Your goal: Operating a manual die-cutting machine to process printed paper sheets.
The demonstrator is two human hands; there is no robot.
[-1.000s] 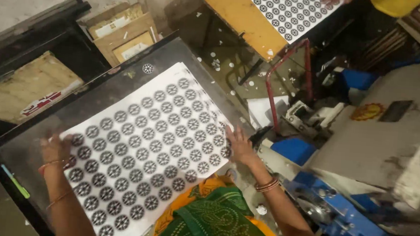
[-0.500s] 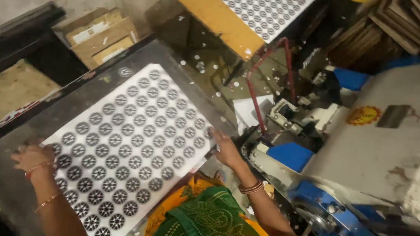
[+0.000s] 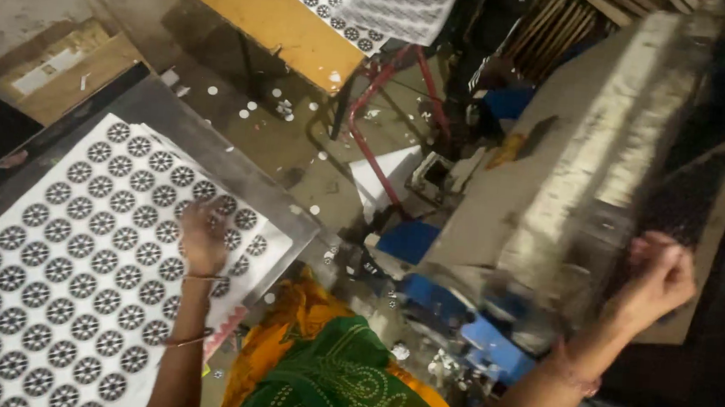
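The big grey metal machine (image 3: 587,160) is filling the room from twelve to three o'clock. A white sheet printed with rows of black round patterns (image 3: 77,269) is lying on the dark tabletop (image 3: 213,146) at nine o'clock. The left hand (image 3: 204,239) is pressing flat and open on the sheet's near edge. The right hand (image 3: 659,275) is curling into a fist against the machine at three o'clock; whether it is gripping anything, I cannot tell.

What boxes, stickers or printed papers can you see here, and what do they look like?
Printed sheet: on the dark table, under the left hand; white with rows of black round patterns.
Second printed sheet: on the yellow table, top; same pattern.
Cardboard box: floor, upper left; brown with a pale label.
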